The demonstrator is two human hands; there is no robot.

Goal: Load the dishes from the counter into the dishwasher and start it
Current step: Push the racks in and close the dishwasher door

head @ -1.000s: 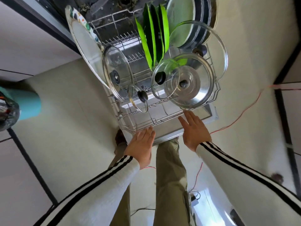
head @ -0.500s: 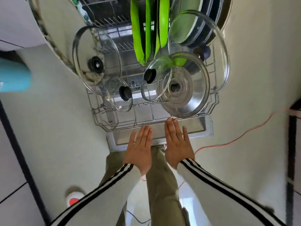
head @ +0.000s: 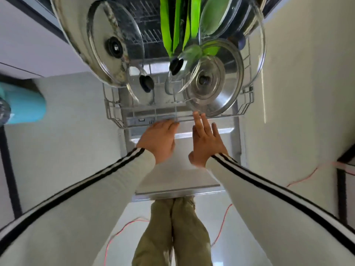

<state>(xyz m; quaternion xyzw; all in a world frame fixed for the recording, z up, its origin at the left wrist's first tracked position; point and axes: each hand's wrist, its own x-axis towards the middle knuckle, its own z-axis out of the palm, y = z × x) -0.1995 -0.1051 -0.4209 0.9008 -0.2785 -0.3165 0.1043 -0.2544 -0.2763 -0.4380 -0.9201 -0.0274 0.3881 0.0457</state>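
The dishwasher's lower wire rack (head: 113,114) stands out over the open door (head: 178,181). It carries glass pot lids (head: 115,48), a steel lid (head: 213,87) at its front right, green plates (head: 178,25) and a large glass lid (head: 257,35) behind. My left hand (head: 159,139) lies against the rack's front rail with its fingertips bent over the wire. My right hand (head: 205,139) has straight fingers that touch the rail just below the steel lid.
White cabinet fronts flank the dishwasher on both sides. A teal object (head: 25,104) sticks out at the left edge. A thin red cable (head: 221,223) runs over the white floor near my legs (head: 172,235).
The view has dropped closer to the rack. Both hands have moved forward from the door's edge onto the rack's front rail, and more of the open door shows under my arms.
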